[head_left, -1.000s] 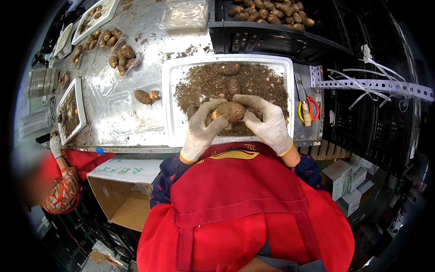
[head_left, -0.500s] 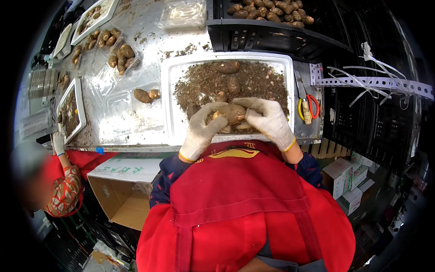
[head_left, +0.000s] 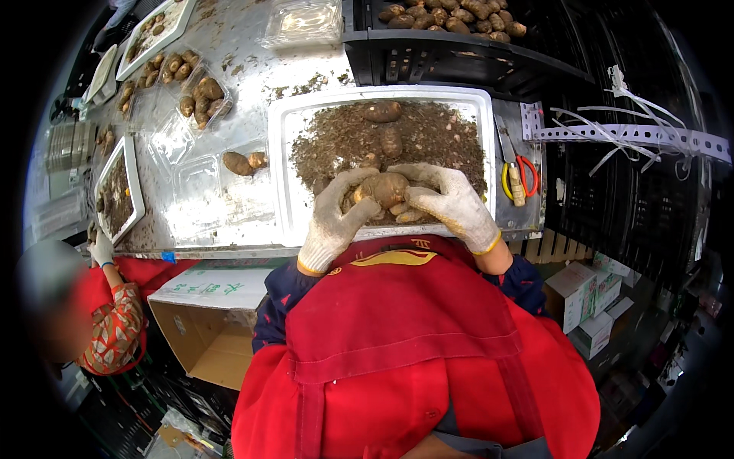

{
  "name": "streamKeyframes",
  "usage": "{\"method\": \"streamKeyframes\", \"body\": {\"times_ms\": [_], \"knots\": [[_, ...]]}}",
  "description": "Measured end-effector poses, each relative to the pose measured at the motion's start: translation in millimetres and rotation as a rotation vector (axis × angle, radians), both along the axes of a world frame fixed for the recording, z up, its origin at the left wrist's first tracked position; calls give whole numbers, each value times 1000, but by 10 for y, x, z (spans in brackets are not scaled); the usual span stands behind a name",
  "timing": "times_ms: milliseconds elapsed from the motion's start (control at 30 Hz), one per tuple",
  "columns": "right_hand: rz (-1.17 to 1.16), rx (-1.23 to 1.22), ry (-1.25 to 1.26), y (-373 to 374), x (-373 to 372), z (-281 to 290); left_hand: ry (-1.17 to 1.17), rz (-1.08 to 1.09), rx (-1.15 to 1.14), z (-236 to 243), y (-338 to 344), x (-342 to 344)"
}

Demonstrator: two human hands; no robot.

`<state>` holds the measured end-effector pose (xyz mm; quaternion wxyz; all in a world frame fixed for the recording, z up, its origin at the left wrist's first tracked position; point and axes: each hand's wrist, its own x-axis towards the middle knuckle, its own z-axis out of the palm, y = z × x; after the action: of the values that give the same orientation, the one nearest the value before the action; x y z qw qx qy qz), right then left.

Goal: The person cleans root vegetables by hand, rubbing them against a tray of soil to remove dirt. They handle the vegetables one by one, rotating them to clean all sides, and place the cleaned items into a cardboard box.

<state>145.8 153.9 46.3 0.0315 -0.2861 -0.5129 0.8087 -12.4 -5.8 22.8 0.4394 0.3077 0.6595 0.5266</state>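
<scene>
A brown taro tuber (head_left: 387,186) with a paler left end is held between my two gloved hands, over the near part of a white tray (head_left: 278,176). My left hand (head_left: 336,218) wraps its fingers round the left end. On the other end, my right hand (head_left: 453,205) closes with thumb and fingers. Both gloves are white knit, soiled at the fingertips. Loose dark soil (head_left: 329,141) covers the tray bottom. Beyond my hands another taro (head_left: 382,112) lies in it, with a further taro (head_left: 391,141) nearer; smaller ones are partly hidden by my hands.
A black crate (head_left: 459,50) of taros stands behind the tray. Scissors (head_left: 526,177) and a knife (head_left: 516,183) lie to its right. Leftward are two loose taros (head_left: 238,163), clear plastic boxes (head_left: 199,180) and a filled box (head_left: 205,101). A co-worker's gloved hand (head_left: 101,249) is far left.
The taro has turned in my fingers and now looks rounder, its right end dipping toward me. The co-worker's hand at far left has shifted slightly.
</scene>
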Motion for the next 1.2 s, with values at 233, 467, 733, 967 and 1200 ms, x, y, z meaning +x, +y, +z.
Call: {"method": "streamKeyframes", "body": {"times_ms": [233, 467, 733, 967, 1200], "knots": [[1, -100, 5, -8, 3, 43, 170, -27, 81, -31, 3, -3], [14, 30, 2, -3, 11, 76, 260, -60, 184, -182, 11, 36], [-123, -137, 74, -77, 50, -40, -4, 36, 125, -141, -23, 55], [-68, -108, 33, -42, -15, 141, -75, 46, 196, -225, -3, 85], [-101, -139, 89, -65, 41, -24, 32, 24, 239, -306, -83, 80]]}}
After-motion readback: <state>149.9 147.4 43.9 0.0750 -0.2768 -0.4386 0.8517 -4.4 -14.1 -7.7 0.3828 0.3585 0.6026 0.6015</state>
